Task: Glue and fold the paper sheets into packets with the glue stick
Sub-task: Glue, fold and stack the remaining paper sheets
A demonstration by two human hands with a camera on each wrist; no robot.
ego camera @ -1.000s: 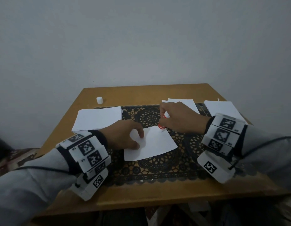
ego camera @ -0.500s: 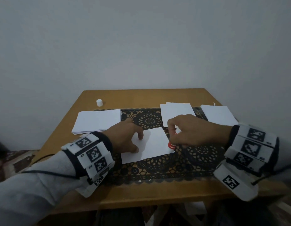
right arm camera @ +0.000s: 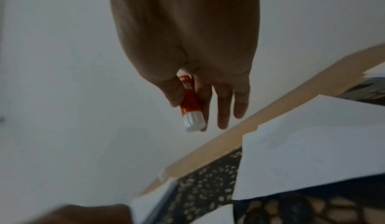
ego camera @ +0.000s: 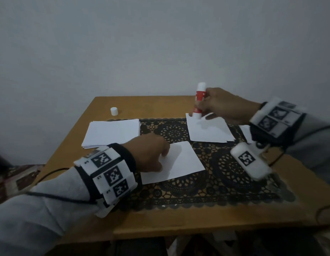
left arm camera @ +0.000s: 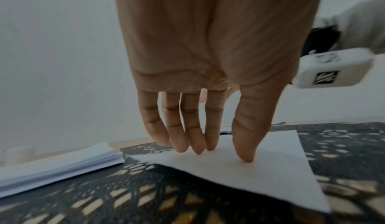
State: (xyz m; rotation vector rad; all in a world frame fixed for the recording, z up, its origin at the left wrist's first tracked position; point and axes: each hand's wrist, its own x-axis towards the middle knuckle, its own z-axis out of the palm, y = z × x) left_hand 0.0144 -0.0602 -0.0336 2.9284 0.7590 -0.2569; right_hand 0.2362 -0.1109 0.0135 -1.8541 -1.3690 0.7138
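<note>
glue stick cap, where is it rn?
Head view: the white cap stands alone on bare table at far left, just behind the paper stack.

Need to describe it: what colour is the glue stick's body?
Red body with white ends on the glue stick, clearest in the right wrist view.

The head camera looked down over the table point(ego camera: 160, 215); each wrist camera looked closely along its hand — all shared the paper sheet point(ego camera: 179, 161).

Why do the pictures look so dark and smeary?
Dim room light dulls the head view, and the right hand with its glue stick looks slightly smeared; the right wrist view is blurriest; the left wrist view shows the left hand on the paper sheet sharpest.
</note>
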